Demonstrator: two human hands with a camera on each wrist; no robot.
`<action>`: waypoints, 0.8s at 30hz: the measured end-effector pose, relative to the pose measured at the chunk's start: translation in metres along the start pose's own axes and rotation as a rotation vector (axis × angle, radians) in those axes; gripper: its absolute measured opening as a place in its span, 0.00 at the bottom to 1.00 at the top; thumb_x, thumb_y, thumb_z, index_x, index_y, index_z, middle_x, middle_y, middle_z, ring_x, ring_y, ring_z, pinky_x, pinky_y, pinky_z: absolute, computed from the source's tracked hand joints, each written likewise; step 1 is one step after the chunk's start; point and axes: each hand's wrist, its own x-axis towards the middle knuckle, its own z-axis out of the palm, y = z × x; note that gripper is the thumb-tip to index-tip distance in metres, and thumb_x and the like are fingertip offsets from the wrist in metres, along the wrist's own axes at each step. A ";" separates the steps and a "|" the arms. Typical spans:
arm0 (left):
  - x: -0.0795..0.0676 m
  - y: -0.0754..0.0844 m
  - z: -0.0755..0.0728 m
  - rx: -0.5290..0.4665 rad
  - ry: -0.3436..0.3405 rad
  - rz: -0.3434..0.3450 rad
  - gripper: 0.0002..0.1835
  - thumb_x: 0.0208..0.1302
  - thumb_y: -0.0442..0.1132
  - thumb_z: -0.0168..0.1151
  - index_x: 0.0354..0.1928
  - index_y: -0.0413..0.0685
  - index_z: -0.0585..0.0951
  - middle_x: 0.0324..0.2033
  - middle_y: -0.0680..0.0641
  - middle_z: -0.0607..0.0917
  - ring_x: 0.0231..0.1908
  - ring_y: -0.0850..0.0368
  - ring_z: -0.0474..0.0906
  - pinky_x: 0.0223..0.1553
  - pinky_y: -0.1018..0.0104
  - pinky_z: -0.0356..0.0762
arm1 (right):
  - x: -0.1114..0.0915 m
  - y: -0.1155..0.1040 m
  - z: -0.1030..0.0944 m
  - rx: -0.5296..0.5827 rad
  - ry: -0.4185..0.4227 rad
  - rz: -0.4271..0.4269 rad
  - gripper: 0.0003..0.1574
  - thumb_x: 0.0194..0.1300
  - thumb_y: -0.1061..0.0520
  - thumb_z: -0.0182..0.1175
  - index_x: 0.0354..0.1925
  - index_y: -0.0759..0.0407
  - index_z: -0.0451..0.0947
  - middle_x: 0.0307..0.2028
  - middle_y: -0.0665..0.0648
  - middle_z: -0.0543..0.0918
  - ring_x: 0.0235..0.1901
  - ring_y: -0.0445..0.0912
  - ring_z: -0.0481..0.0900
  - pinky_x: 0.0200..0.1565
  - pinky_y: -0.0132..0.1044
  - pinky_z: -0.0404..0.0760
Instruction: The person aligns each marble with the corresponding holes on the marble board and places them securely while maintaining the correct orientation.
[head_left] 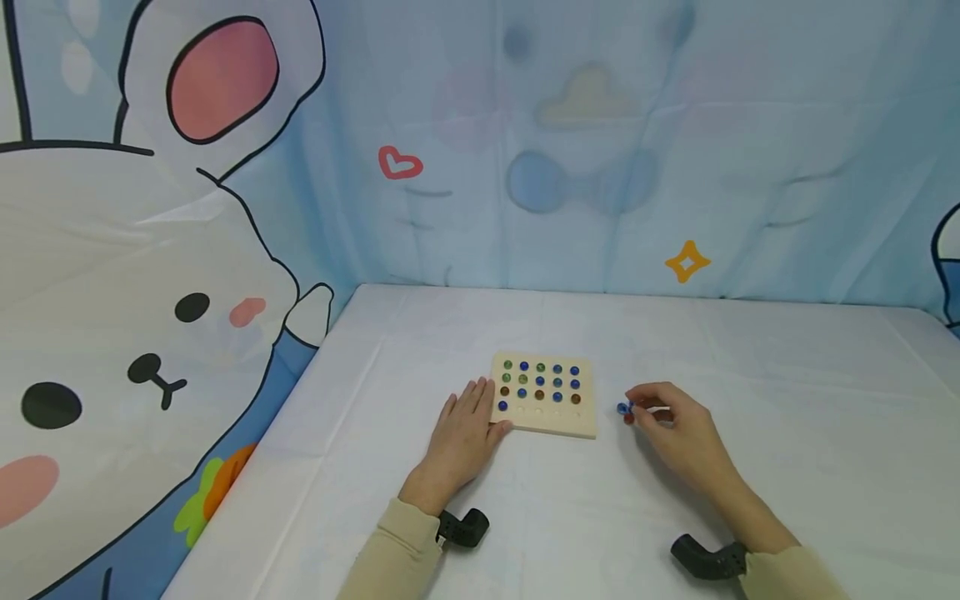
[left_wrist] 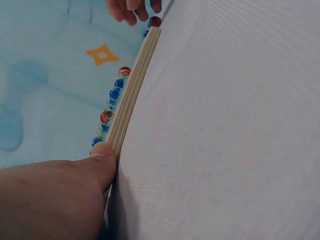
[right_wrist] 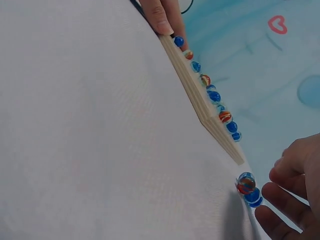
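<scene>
A pale wooden board [head_left: 551,423] with rows of hollows lies flat on the table. Blue, green and reddish-brown glass marbles [head_left: 540,381] fill its three far rows; the near row has one blue marble [head_left: 502,406] at its left end. My left hand [head_left: 467,433] rests along the board's left edge, fingers straight, thumb [left_wrist: 102,152] at the near corner. Right of the board, a small cluster of loose marbles includes a reddish one [right_wrist: 246,185] and a blue one [right_wrist: 253,198]. My right hand [head_left: 678,429] is close beside them, fingers loosely bent, fingertips right at the cluster.
A white cloth [head_left: 787,400] covers the table. Behind it hangs a light blue printed curtain [head_left: 465,225], with a large cartoon animal [head_left: 127,275] on the left side. Each wrist wears a black camera mount [head_left: 708,558].
</scene>
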 end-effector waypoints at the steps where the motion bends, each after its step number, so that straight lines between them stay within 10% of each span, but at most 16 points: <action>1: 0.000 0.000 0.000 0.000 0.004 0.002 0.35 0.77 0.52 0.47 0.76 0.39 0.56 0.76 0.40 0.60 0.76 0.45 0.54 0.76 0.47 0.53 | -0.001 0.001 0.001 -0.002 -0.002 0.003 0.13 0.67 0.67 0.58 0.49 0.59 0.78 0.43 0.57 0.85 0.43 0.48 0.80 0.41 0.20 0.75; 24: 0.001 -0.001 -0.001 -0.024 -0.007 -0.006 0.36 0.77 0.54 0.46 0.77 0.40 0.54 0.76 0.41 0.58 0.77 0.45 0.52 0.76 0.47 0.51 | -0.004 0.013 0.010 -0.027 0.008 -0.053 0.15 0.60 0.69 0.65 0.44 0.55 0.81 0.38 0.52 0.85 0.35 0.36 0.74 0.37 0.22 0.74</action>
